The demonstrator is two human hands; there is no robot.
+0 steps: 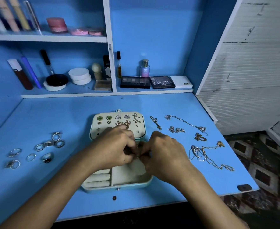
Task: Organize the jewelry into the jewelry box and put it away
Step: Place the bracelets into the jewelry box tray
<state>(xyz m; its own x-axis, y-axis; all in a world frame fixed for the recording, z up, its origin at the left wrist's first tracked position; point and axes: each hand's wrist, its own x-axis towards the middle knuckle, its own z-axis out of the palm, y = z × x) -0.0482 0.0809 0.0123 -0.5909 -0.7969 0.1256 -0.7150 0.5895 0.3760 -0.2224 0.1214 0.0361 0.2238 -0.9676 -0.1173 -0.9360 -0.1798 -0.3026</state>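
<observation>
Bare forearms, no sleeves; left hand [117, 146], right hand [164, 149] ringless

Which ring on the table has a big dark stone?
The ring at the near right of the ring group, left of the jewelry box. It carries a large dark stone; the other rings look plain silver or set with small pale stones.

Blue desk [53, 116], cream jewelry box [129, 177], green earrings [104, 118]

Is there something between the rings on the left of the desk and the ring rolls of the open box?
Nothing visible lies on the desk between the rings and the ring rolls. Only the left forearm crosses above that path, with the left hand over the jewelry box.
</observation>
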